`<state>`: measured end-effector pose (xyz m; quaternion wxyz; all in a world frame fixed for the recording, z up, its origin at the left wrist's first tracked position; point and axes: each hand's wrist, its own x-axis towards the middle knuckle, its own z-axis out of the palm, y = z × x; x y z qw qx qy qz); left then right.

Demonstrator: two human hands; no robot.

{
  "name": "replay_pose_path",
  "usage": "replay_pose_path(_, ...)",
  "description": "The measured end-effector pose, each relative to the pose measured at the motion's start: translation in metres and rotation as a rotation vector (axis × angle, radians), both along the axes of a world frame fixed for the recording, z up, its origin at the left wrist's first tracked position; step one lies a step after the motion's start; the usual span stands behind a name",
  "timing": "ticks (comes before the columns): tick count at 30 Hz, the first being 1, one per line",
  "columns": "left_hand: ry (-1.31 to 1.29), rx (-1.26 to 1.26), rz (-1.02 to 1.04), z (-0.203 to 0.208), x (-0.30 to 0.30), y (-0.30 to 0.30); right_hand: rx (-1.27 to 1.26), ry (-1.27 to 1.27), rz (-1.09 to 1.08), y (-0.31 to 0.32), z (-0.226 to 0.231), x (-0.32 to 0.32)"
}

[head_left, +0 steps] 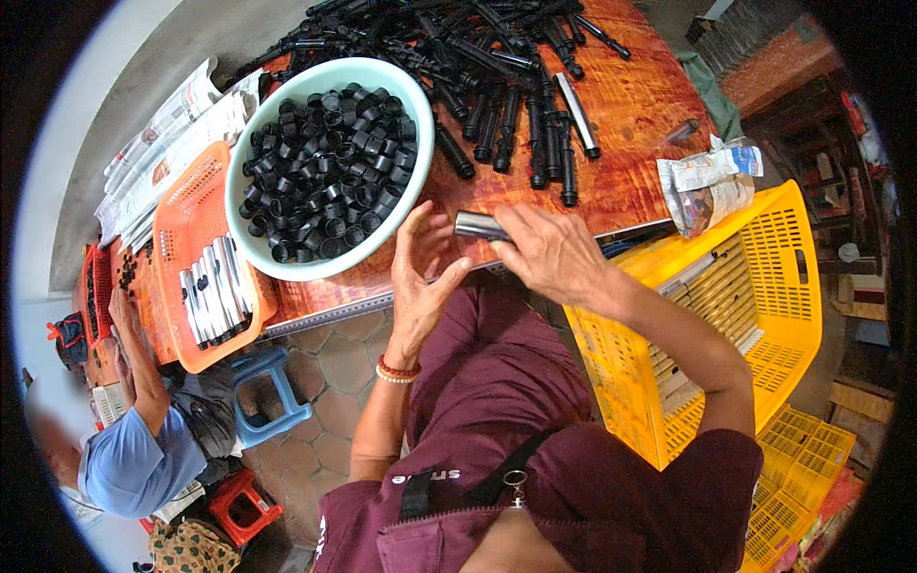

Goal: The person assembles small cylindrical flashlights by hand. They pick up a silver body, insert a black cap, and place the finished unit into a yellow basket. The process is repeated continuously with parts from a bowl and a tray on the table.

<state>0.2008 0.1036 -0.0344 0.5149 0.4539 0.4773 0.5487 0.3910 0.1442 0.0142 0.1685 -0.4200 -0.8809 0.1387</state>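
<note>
At the far left a co-worker [143, 463] in a blue shirt sits at the table [630, 143], one forearm stretched up along its edge. Next comes an orange basket [191, 191], tilted in view, with silver tubes [218, 291] lying side by side in its near end; a blue stool [277, 435] stands on the floor below. A pale bowl [315, 268] full of black caps [330, 177] rests just right of the basket. Right of the bowl's lower rim, the person's left hand [417, 277] is raised on a nearly upright forearm, with bracelets [398, 371] round the wrist. Its fingers point up and curl slightly, the thumb reaches out to the right, and a wide gap parts them; whether the fingertips touch anything I cannot tell. Just beside those fingertips is the tube [480, 225], short-looking in view, lying nearly level in front of the table's near edge. The right hand [554, 250] is clamped on its right end, thumb below and fingers over the top, knuckles up. That arm comes in from the lower right, elbow bent outward, forearm slanting up and left to the wrist. Beyond the hands, black rods [497, 57] lie heaped across the table, one silver rod [577, 115] among them. Farther right, a plastic bag [702, 191] sits at a yellow crate [611, 363] holding rows of gold-coloured tubes [707, 315].
</note>
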Motion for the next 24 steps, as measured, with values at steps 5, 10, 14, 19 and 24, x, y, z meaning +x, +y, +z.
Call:
replay_pose_path(5, 0.643, 0.354, -0.099, -0.014, -0.002, 0.018, 0.256, -0.145, 0.154, 0.025, -0.046, 0.011)
replay_pose_path(10, 0.751, 0.413, -0.136, -0.037, 0.003, 0.033, 0.361, -0.146, 0.24, 0.04, -0.074, 0.006)
replay_pose_path(14, 0.775, 0.413, -0.094, -0.038, 0.003, 0.042, 0.324, -0.114, 0.244, 0.048, -0.077, 0.003)
replay_pose_path(19, 0.82, 0.475, -0.096, -0.041, 0.002, 0.045, 0.268, -0.029, 0.212, 0.046, -0.079, 0.003)
replay_pose_path(24, 0.933, 0.594, -0.065, -0.054, 0.005, 0.048, 0.184, 0.058, 0.212, 0.049, -0.081, 0.005)
